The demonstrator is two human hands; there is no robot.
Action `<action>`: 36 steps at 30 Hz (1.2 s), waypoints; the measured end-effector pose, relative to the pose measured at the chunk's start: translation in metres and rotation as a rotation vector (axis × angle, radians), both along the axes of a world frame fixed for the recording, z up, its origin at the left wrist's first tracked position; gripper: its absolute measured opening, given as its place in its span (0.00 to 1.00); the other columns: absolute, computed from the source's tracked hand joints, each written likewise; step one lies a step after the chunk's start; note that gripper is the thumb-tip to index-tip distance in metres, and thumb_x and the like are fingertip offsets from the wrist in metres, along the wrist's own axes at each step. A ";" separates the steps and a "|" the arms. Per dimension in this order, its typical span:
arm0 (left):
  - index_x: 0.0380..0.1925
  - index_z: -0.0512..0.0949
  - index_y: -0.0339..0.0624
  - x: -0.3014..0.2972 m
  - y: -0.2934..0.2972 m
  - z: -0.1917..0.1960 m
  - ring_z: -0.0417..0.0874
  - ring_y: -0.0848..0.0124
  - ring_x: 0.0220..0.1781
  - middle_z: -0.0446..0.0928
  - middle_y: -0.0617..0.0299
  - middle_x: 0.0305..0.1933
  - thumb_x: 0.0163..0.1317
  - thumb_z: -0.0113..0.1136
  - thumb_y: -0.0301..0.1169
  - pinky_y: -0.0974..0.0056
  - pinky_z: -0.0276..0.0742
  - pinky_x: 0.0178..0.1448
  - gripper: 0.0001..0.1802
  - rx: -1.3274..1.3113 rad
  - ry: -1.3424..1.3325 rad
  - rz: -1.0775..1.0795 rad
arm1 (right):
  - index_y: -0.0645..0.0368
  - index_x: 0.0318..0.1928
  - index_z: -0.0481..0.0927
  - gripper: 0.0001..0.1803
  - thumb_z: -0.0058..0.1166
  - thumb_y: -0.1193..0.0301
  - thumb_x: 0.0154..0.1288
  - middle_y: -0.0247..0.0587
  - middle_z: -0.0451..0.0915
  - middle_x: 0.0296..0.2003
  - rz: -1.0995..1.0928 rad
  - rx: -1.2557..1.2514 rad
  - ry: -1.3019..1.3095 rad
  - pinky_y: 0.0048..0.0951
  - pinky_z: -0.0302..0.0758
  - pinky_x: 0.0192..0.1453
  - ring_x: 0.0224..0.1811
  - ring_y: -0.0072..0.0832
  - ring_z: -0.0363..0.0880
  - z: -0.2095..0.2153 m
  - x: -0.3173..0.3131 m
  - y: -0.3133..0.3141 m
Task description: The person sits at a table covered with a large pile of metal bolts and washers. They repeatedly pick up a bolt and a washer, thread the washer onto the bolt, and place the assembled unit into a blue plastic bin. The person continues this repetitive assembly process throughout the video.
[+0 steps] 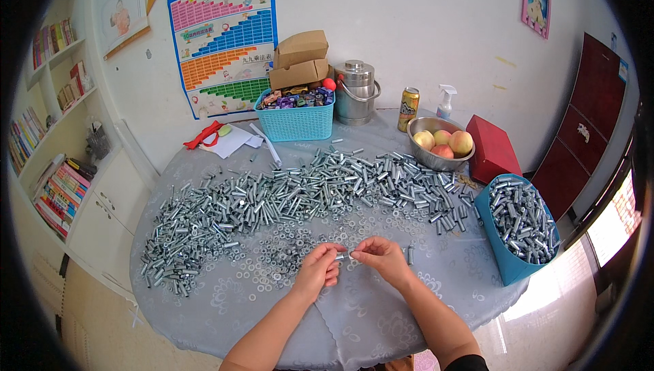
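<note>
Forearms (269,333) at 6 o'clock; L hand (317,269) fingers grip metal tube (340,258) over tabletop (449,282), R hand (384,259) fingers pinched, contents unclear. Best hold tube steady, fingertips close; washers (269,262) approx 10 o'clock.

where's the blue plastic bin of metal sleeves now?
In the head view, the bin stands at the right edge of the grey tablecloth, nearer than the red rectangular box.
</note>
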State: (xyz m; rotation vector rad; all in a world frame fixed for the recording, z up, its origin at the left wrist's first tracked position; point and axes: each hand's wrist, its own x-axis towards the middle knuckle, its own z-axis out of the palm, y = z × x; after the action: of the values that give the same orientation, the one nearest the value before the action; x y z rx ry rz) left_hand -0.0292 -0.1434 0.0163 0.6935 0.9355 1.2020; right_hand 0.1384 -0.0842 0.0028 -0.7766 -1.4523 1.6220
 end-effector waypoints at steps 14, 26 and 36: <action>0.38 0.69 0.43 0.002 0.000 -0.004 0.56 0.83 0.18 0.57 0.73 0.20 0.63 0.50 0.34 0.76 0.52 0.20 0.08 -0.001 -0.115 0.094 | 0.62 0.38 0.80 0.10 0.57 0.72 0.56 0.38 0.79 0.34 -0.102 0.458 -0.254 0.24 0.69 0.44 0.37 0.24 0.74 0.010 -0.016 -0.007; 0.34 0.70 0.44 -0.013 0.005 -0.005 0.55 0.83 0.17 0.55 0.74 0.18 0.62 0.51 0.33 0.75 0.51 0.19 0.06 -0.013 -0.197 0.235 | 0.54 0.30 0.80 0.06 0.57 0.68 0.50 0.36 0.76 0.28 -0.290 0.961 -0.736 0.35 0.66 0.40 0.36 0.35 0.72 -0.019 -0.017 0.012; 0.34 0.70 0.43 -0.013 0.005 -0.007 0.56 0.83 0.17 0.57 0.73 0.18 0.62 0.51 0.32 0.75 0.52 0.19 0.06 -0.031 -0.171 0.205 | 0.54 0.25 0.80 0.06 0.58 0.66 0.47 0.35 0.75 0.26 -0.318 1.020 -0.802 0.36 0.66 0.39 0.34 0.34 0.73 -0.012 -0.019 0.009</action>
State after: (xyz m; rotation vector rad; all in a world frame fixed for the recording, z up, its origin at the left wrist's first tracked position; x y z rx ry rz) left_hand -0.0423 -0.1381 0.0093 0.4699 0.8944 1.4015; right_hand 0.1189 -0.0752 -0.0088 -0.9731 -2.2342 0.1514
